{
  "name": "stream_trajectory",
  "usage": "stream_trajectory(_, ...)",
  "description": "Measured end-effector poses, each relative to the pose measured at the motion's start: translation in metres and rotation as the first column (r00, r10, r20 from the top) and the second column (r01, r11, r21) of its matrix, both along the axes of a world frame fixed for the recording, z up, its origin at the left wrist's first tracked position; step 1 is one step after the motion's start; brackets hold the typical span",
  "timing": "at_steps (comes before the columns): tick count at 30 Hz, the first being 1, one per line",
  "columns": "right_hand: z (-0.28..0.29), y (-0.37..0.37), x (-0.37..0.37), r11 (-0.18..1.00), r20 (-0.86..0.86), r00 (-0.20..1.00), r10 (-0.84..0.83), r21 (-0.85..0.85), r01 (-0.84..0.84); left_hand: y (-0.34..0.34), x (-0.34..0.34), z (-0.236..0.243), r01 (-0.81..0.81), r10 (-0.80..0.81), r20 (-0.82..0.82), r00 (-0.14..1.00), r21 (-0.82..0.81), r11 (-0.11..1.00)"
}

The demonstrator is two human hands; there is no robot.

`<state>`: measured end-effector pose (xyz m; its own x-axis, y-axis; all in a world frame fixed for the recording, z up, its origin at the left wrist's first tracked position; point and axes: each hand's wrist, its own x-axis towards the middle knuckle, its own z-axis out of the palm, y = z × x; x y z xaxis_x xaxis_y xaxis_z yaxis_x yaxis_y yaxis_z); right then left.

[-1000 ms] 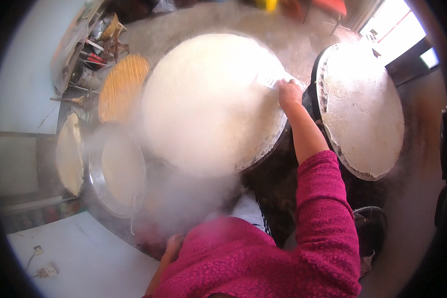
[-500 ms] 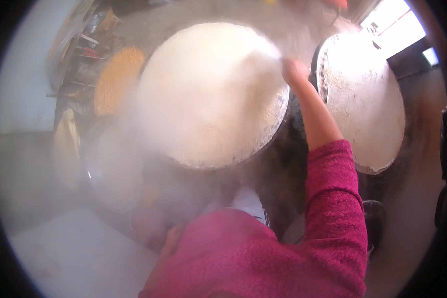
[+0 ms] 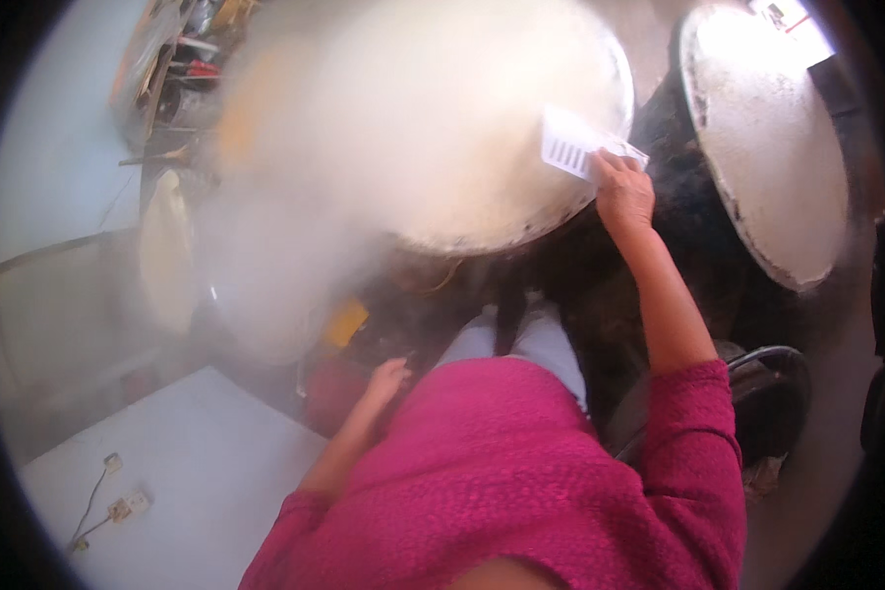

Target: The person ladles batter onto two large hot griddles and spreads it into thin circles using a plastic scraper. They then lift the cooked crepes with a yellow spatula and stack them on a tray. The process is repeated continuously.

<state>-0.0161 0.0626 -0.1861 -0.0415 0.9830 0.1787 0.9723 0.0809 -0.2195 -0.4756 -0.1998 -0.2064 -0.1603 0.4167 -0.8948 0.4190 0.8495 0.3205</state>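
My right hand (image 3: 623,189) is closed on a thin flat white card-like piece (image 3: 567,145) with a row of dark bars or slots along it. It is held over the right rim of a large round pan (image 3: 482,108) with a pale, whitish surface. Thick steam veils the pan's left side. Low beside my body, my left hand (image 3: 390,377) hangs with its fingers loosely stretched and nothing visible in them. A second round pale surface (image 3: 772,147) with a crusted rim stands to the right of the pan.
A white tabletop (image 3: 187,482) with a cable and small socket (image 3: 128,506) lies at lower left. Cluttered shelves (image 3: 182,88) stand at far left, near a pale upright disc (image 3: 167,256). A yellow piece (image 3: 345,323) sits below the steam. A dark rounded container (image 3: 772,403) stands near my right elbow.
My right hand has come back toward me, and the white piece in it now shows. My left hand has come into clearer sight. The view has shifted, putting the pans higher in it.
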Motion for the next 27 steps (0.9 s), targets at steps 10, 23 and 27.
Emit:
stream_trajectory(10,0.059,-0.125,-0.069,0.830,-0.570,0.637,-0.519,-0.515,0.215,0.003,-0.094,-0.074,-0.511,0.516,-0.152,0.843,0.075,0.856)
stream_trajectory(23,0.076,-0.248,-0.003,0.617,-0.618,0.024,-0.786,-0.786,-0.041,-0.028,-0.233,-0.169,-0.959,0.964,-0.088,0.252,0.114,0.261)
stream_trajectory(27,0.054,-0.278,0.009,0.437,-0.445,0.089,-0.891,-0.894,-0.096,-0.003,-0.217,-0.169,-0.984,0.994,-0.059,0.096,0.143,0.104)
